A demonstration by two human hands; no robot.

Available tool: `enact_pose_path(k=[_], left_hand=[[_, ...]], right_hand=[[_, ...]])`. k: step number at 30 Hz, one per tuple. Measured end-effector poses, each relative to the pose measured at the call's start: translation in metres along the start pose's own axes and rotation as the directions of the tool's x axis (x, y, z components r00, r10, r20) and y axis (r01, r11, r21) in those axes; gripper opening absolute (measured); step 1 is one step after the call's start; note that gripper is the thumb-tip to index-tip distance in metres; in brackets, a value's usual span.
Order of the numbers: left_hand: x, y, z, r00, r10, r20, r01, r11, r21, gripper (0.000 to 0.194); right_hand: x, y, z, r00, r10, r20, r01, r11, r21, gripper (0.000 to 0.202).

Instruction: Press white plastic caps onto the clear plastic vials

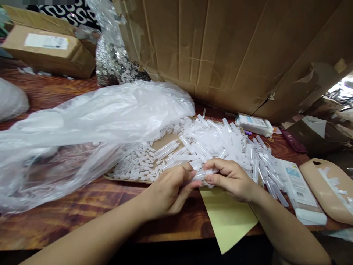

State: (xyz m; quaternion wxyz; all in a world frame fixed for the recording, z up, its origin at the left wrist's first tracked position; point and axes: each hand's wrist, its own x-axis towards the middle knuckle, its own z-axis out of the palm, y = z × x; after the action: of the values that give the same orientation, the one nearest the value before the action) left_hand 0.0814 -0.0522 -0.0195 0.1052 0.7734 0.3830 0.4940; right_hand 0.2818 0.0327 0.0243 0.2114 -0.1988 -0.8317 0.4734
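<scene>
Between my two hands lies a clear plastic tube [200,174], held level just above the near edge of a heap of parts. My left hand [172,189] is closed, pinching the tube's left end between thumb and fingers. At its right end, the thumb and fingertips of my right hand [233,179] are closed on the same tube; whatever small part they may cover is hidden. Right behind my hands are many similar translucent tubes [202,151]. Small white plastic caps [138,163] are piled to the left, in a shallow cardboard tray [165,141].
A large clear plastic bag [110,110] covers the tray's left side. Yellow paper [228,217] overhangs the table edge. Right are loose tubes [271,173], packaging sleeves [303,191] and a beige board [328,184]. A tall cardboard box [234,48] stands behind; another box [49,51] sits far left.
</scene>
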Motion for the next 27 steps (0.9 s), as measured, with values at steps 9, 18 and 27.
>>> enact_pose_path(k=[9, 18, 27], left_hand=[[0.011, -0.028, -0.016, 0.926, -0.37, -0.079, 0.375, 0.875, 0.306, 0.038], [0.019, -0.049, -0.026, 0.795, -0.598, -0.1, 0.498, 0.549, 0.672, 0.031], [0.022, -0.044, -0.025, 0.785, -0.615, -0.076, 0.539, 0.618, 0.573, 0.04]], right_hand=[[0.011, 0.033, -0.035, 0.739, -0.55, -0.388, 0.107, 0.665, -0.739, 0.009], [0.018, 0.061, -0.041, 0.72, -0.513, -0.468, -0.211, 0.481, -0.851, 0.039], [0.002, 0.028, -0.039, 0.952, -0.299, 0.06, 0.286, 0.808, -0.515, 0.012]])
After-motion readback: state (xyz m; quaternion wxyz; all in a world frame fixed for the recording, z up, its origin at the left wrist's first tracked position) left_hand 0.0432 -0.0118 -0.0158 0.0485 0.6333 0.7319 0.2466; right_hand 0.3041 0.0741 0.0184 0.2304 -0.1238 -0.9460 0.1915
